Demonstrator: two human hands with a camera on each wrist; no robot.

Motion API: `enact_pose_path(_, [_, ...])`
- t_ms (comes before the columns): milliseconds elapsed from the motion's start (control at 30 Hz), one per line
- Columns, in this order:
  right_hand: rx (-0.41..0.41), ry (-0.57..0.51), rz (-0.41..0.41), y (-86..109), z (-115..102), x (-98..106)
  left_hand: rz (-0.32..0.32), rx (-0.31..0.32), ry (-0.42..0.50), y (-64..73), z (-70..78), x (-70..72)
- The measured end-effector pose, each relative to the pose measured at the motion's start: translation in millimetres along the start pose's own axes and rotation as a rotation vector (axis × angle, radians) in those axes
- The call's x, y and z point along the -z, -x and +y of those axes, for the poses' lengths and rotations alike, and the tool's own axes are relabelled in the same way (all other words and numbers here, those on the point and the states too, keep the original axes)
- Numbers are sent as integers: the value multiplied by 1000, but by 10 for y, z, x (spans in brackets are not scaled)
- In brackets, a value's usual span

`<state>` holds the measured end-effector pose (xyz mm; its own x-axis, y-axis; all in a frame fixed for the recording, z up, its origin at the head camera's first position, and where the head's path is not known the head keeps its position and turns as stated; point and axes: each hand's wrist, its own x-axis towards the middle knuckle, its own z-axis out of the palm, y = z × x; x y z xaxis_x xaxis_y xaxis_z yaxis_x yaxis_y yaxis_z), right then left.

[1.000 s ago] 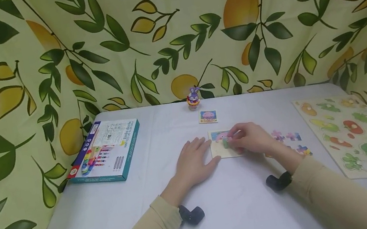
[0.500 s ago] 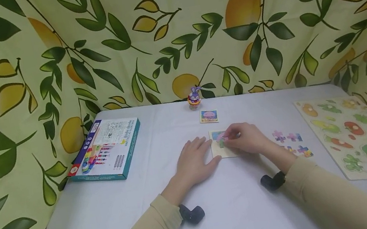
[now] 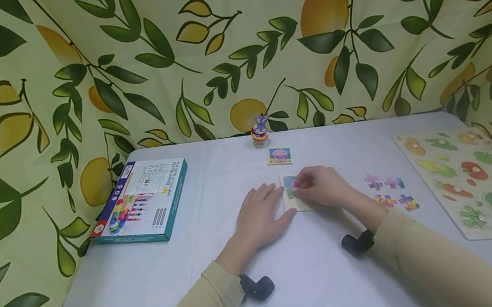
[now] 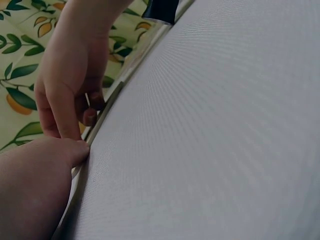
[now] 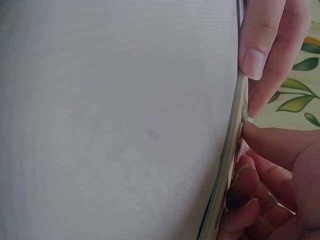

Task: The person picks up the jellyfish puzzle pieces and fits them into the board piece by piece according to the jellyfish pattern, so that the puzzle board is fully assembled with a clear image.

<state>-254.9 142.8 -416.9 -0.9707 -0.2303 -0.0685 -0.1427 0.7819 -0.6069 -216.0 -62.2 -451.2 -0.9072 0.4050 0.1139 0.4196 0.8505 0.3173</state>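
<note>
Head view gives the best look at this one. The small puzzle board [image 3: 290, 206] lies flat on the white tabletop [image 3: 216, 180], right between the two hands. Left hand [image 3: 260, 215] is palm-down with the fingers pretty straight, fingertips and thumb by the board's left edge. My guess is that's just to stop it sliding around. Right hand [image 3: 325, 186] is in a narrow pinch, thumb against curled fingers, over the board. Right wrist view shows a sliver of a pink piece [image 5: 242, 149] in that grip, but the fingers cover most of it, so I can't tell whether it's seated or not. A fingertip pinch makes sense to me for something that thin and flat.

The loose pieces [image 3: 373, 182] sit off to the right of the board, spread in a little group, probably so they're easy to grab. The picture card [image 3: 279, 156] is just beyond the board, face up, maybe as a reference.

Materials-wise, the board is pale and thin, looks like wood or stiff card, and the pieces have classic knobs and notches with colourful print. The tabletop looks like fine woven cloth up close. There's also a flat cardboard-looking box [image 3: 139, 204] on the left, a big vegetable board [image 3: 491, 177] on the right, and a purple rabbit figure [image 3: 260, 129], probably plastic, at the back.
</note>
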Motion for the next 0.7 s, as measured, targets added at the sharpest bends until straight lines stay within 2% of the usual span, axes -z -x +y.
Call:
enact_pose_path(400, [4,24,15,0,-41,-25,11,-16,-7,-11,-3,-15])
enact_pose_path(700, [19,83,47,1,-54,-62,1,-8,-7,-2,6,3])
